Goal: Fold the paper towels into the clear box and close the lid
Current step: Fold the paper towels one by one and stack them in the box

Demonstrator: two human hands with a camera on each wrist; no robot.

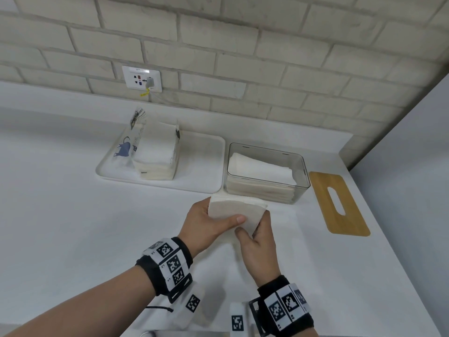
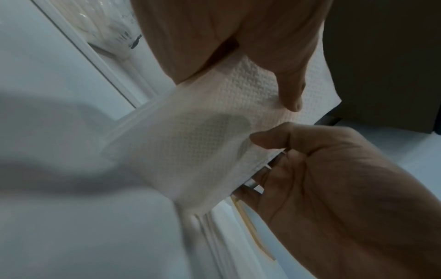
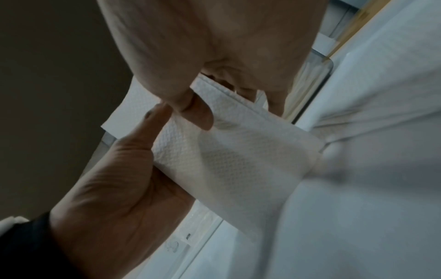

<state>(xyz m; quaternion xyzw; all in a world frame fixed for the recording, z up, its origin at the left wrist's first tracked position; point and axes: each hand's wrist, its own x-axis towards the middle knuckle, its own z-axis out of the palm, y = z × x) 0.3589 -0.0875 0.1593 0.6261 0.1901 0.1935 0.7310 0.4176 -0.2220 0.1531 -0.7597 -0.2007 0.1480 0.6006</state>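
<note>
I have the folded paper towel (image 1: 233,211) just near of the clear box (image 1: 305,166). Left hand (image 1: 206,224) grips its left side, right hand (image 1: 258,235) pinches the right. Judged light, limp, tear-prone: hold folded edges, not loose corners.

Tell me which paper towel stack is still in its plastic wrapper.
The stack on the white tray, the wrapped stack; the stack in the clear box is bare.
</note>
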